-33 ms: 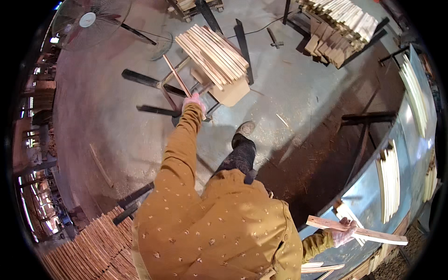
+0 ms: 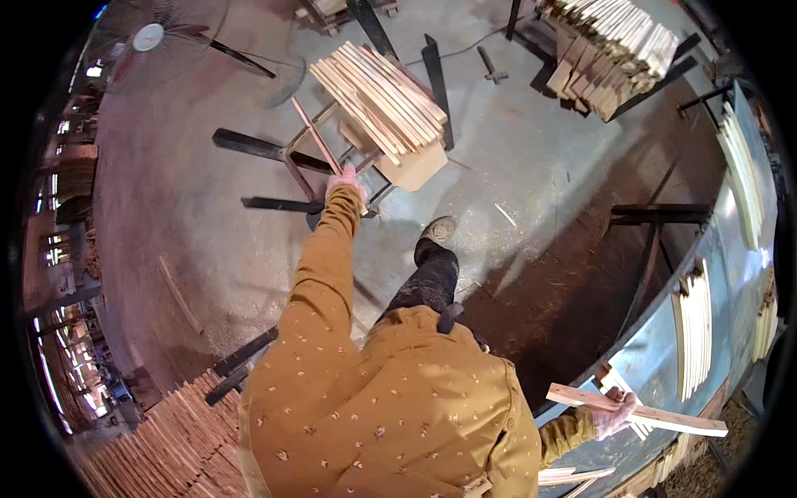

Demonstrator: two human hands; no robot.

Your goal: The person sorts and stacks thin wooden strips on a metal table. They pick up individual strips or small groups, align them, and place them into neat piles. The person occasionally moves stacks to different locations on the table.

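My left hand [image 2: 345, 181], in a pinkish glove, is stretched forward and closed around a thin wooden strip [image 2: 315, 135]. That strip slants up and left from the hand, beside a metal stand [image 2: 264, 148] bearing a pile of pale wooden strips [image 2: 378, 101]. Out to the right, my gloved right hand [image 2: 613, 417] grips a wooden board [image 2: 677, 422], its fingers wrapped over the top. The board lies crosswise above the edge of a blue-grey metal table [image 2: 656, 365]. Several pale strips [image 2: 694, 332] lie on that table near the hand.
A large fan [image 2: 149, 37] stands at the far left. Stacked wood [image 2: 614, 54] rests on a rack at the far right. Many strips [image 2: 166, 440] are piled at the lower left. A loose strip [image 2: 180, 295] and a small scrap [image 2: 505, 214] lie on the floor near my foot [image 2: 438, 231].
The whole view has shifted very slightly. Both hands keep the same hold on their pieces of wood.
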